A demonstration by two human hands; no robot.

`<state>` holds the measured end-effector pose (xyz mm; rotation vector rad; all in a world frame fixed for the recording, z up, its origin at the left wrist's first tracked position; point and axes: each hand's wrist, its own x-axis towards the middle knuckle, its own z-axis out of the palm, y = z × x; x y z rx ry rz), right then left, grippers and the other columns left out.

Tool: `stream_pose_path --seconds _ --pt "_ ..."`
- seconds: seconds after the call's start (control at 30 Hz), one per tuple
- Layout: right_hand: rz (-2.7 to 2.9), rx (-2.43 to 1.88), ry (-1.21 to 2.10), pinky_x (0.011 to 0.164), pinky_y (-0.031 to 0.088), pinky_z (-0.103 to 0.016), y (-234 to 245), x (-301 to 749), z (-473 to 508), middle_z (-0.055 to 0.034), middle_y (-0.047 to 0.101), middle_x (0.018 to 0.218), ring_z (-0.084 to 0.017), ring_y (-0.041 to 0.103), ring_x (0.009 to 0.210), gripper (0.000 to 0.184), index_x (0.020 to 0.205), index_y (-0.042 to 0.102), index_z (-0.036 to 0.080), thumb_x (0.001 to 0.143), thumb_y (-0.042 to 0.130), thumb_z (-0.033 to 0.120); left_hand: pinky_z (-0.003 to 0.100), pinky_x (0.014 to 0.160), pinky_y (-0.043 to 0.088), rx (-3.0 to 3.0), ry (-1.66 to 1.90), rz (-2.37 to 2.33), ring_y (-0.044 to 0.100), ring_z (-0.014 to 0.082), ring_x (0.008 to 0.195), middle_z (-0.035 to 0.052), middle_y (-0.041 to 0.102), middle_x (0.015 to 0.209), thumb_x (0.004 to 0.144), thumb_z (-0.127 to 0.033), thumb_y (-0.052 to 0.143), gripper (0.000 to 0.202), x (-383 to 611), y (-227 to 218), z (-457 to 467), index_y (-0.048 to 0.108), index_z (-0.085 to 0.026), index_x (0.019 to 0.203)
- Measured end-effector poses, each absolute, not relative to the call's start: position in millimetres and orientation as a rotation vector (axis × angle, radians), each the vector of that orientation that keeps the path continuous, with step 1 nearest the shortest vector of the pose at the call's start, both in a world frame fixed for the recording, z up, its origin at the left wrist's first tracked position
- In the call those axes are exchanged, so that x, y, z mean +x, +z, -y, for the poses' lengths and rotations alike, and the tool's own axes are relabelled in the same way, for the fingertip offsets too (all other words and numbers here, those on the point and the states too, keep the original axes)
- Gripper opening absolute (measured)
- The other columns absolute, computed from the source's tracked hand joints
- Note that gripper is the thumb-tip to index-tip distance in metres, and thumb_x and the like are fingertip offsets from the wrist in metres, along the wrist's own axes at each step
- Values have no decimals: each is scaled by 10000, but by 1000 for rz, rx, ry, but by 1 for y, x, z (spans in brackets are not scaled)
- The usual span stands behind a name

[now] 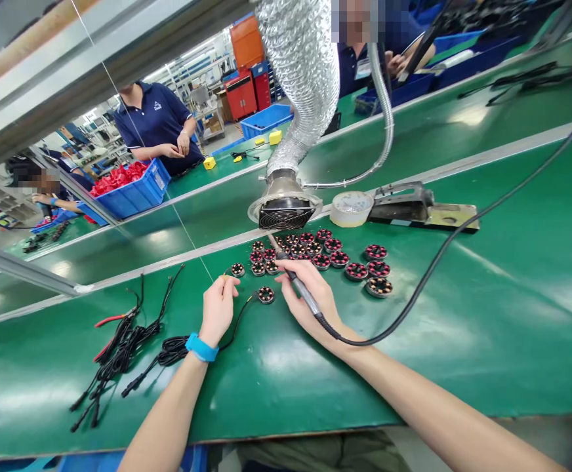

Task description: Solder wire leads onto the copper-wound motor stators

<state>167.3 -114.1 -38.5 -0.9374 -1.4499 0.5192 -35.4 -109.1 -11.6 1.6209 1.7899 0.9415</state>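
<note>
A soldering iron [306, 293] rests in my right hand [315, 295], held like a pen, its tip angled up and away over a group of small round boards [298, 249]. My left hand [220, 305], with a blue wristband [201, 347], is closed in a pinch. Thin solder wire [187, 233] hangs down from above to those fingers. Right beside the fingertips lies one round board [237, 269]. Between my hands sits another round board [265, 295], with a black cable [239, 321] attached that passes behind my left wrist to a coiled bundle [172, 352].
Black cables [123, 347] and red-handled pliers [111, 320] lie at left. A foil duct [300, 85] with a fan hood [286, 210] hangs above the boards. A tape roll [351, 208] and a black-and-yellow tool [424, 210] lie behind. The iron's cord [433, 272] arcs right. Co-workers stand across the line.
</note>
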Motion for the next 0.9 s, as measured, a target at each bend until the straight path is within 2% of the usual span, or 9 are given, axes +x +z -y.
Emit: stream_pose_path --seconds 0.13,0.23,0.3,0.43,0.57,0.67,0.73,0.83,0.9 --pt "1383 -961 425 897 565 -388 -35 172 112 -50 642 1056 -196 685 902 359 1230 626 282 944 512 96 284 778 478 1964 812 -1778 620 183 836 49 642 893 951 -469 566 312 -26 -3 112 690 -186 999" --pt "1363 -965 387 910 564 -405 -34 173 112 -57 648 1088 -203 684 918 374 1241 624 284 940 516 91 344 874 497 2295 477 -1759 642 256 1001 97 609 1163 828 -546 731 506 -9 0 116 650 -211 1198" --pt "1363 -968 371 911 565 -412 -33 174 112 -62 654 1089 -213 680 944 374 1243 624 283 939 516 93 365 846 508 2397 216 -1777 655 278 990 105 582 1194 843 -549 714 514 2 1 118 635 -231 1239" --pt "1354 -969 353 912 567 -422 -31 174 113 -68 666 1061 -230 669 989 354 1225 632 276 938 520 102 346 796 521 2433 -24 -1827 669 252 945 89 566 1162 927 -480 625 327 6 3 117 659 -243 1149" --pt "1350 -954 360 896 569 -405 -28 173 114 -64 662 1054 -217 682 939 334 1208 632 274 945 518 103 358 807 540 2437 -61 -1937 683 237 943 92 474 1395 908 -434 664 294 -9 12 106 673 -248 1135" --pt "1354 -942 385 870 568 -389 -27 172 115 -57 652 1075 -190 688 854 337 1208 630 279 950 514 96 408 866 536 2438 -132 -1932 687 288 1005 110 343 1565 863 -448 724 352 -22 20 88 691 -260 1159" --pt "1346 -938 387 854 571 -386 -25 172 116 -55 653 1054 -189 685 842 331 1200 632 277 949 517 95 418 894 524 2432 -182 -1873 672 319 1063 118 377 1557 836 -444 756 373 -29 23 75 700 -278 1165" --pt "1327 -930 381 837 576 -386 -22 173 116 -53 663 1004 -203 679 868 327 1194 632 274 944 518 96 368 893 509 2422 -222 -1754 656 298 1079 90 583 1338 805 -422 788 346 -36 25 59 725 -303 1124" --pt "1314 -932 388 834 574 -385 -20 174 117 -54 668 1006 -203 678 865 323 1187 634 272 943 517 96 332 877 500 2421 -215 -1713 659 269 1037 67 636 1205 785 -416 800 340 -40 25 52 741 -312 1104"
